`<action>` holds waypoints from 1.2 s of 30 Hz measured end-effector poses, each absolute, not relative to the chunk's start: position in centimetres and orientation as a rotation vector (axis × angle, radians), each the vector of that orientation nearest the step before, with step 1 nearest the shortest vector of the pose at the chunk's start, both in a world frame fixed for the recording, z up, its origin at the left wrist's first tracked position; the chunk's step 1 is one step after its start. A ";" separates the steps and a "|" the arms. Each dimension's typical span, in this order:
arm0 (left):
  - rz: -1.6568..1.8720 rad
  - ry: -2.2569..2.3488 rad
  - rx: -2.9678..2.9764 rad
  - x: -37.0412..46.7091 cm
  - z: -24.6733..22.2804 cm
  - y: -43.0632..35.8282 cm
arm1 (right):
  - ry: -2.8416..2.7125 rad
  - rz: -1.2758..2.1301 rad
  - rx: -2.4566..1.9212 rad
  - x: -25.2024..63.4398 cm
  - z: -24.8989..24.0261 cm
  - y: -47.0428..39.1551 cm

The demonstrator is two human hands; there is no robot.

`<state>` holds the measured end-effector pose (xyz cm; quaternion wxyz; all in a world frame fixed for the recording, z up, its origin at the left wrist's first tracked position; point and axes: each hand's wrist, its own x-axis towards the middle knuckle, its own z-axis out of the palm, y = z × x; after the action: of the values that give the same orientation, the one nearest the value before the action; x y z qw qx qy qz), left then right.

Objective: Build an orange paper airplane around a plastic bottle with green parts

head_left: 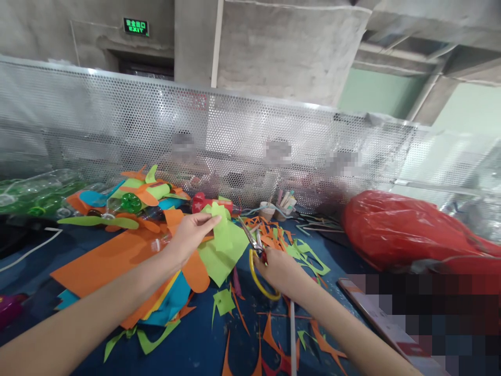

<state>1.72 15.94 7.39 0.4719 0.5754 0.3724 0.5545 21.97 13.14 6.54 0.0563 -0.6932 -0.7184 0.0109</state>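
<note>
Pinched between the thumb and fingers of my left hand (195, 230) is a light green paper piece (221, 230), held upright. Behind and below it lies a larger green sheet (230, 256). My right hand (276, 269) is closed round the scissors (253, 240), whose blades point up and left, apart from the green paper. A yellow ring (260, 284) hangs just under the right hand. Orange sheets (105, 261) and blue paper (172, 303) lie beneath my left forearm.
Orange and green scraps (309, 256) litter the blue table (329, 308). Cups of markers (285, 203) stand at the back before a perforated metal screen (242, 130). A red plastic bag (403, 230) lies right, plastic bottles (43, 193) left. Blurred people show behind the screen.
</note>
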 end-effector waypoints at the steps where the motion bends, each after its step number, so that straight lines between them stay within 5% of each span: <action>1: 1.352 0.913 1.398 1.7 7.3 16.1 | -2.178 0.012 -2.138 22.2 6.3 13.3; 16: 1.233 1.027 1.348 2.2 6.5 16.5 | -2.300 -0.079 -2.046 21.1 7.3 11.6; 22: 1.153 1.029 1.365 2.6 5.6 16.8 | -1.906 0.632 -1.374 20.8 6.2 12.5; 36: 0.983 0.947 1.456 0.9 5.3 17.2 | -1.379 1.143 -1.042 21.1 5.2 14.0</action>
<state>0.88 17.18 5.33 0.5421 0.6131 0.3987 0.4138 21.12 14.02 5.24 0.5095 -0.4328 -0.5724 0.4747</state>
